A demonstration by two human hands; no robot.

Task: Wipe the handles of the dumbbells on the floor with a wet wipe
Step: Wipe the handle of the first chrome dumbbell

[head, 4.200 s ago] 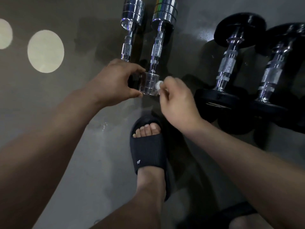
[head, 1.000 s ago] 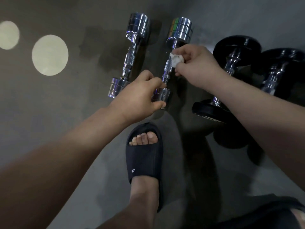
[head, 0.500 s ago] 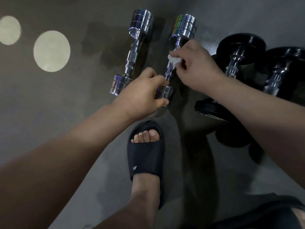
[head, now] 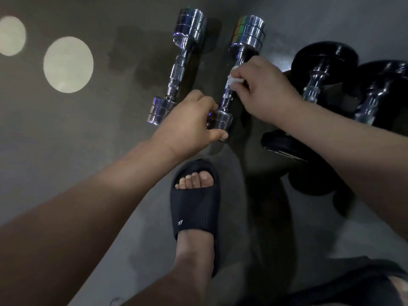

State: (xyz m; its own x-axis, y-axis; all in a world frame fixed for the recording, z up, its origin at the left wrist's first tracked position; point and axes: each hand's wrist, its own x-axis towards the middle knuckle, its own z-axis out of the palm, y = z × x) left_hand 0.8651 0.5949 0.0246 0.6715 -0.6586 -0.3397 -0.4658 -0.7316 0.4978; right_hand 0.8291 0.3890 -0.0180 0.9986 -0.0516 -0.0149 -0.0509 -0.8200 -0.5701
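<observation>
Midway along the dumbbell handle (head: 227,93), right hand (head: 267,89) pinches the wet wipe (head: 235,80).

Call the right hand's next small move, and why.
Probably slide the wet wipe down the handle: the right hand pinches it high on the held chrome dumbbell, the left hand grips the near head, and bare handle shows below.

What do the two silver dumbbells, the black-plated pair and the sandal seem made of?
The held silver dumbbell and its neighbour: likely chromed steel, mirror-bright with sharp reflections, knurled handles. The black-plated pair: glossy black plates, perhaps painted iron or rubber-coated, on shiny metal bars. The sandal: matte, ribbed, one-piece, probably moulded foam or rubber.
</observation>
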